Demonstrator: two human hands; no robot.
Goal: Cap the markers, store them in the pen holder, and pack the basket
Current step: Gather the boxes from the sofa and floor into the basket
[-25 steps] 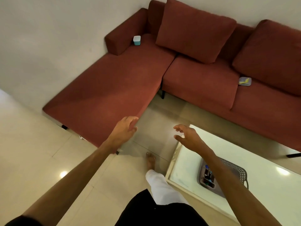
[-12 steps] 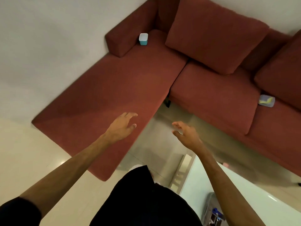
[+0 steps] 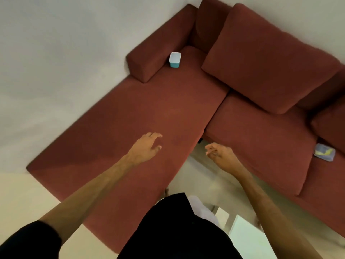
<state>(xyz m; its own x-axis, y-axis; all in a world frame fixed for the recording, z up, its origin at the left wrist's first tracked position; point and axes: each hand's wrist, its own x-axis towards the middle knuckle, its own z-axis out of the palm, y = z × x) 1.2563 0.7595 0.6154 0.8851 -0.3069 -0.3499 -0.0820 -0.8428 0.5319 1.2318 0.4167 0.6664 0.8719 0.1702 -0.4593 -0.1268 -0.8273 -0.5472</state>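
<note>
A small white and teal box-shaped holder [image 3: 175, 59] stands upright on the red sofa seat, tight against the left armrest. My left hand [image 3: 146, 147] hovers empty over the chaise part of the sofa, fingers spread, well short of the holder. My right hand [image 3: 221, 153] is empty too, fingers loosely curled, above the gap between chaise and floor. A small flat grey tray with something yellow in it [image 3: 324, 152] lies on the right seat cushion. The basket and markers are out of view.
The red L-shaped sofa [image 3: 149, 113] fills the middle, with big back cushions [image 3: 267, 58]. A white table corner [image 3: 248, 238] shows at the bottom right. Pale tiled floor [image 3: 20, 199] lies to the left, and a plain wall behind.
The view has swung toward the sofa and moved closer. The table and basket have slid out of the frame at the bottom right. Both hands have stayed empty and reach forward.
</note>
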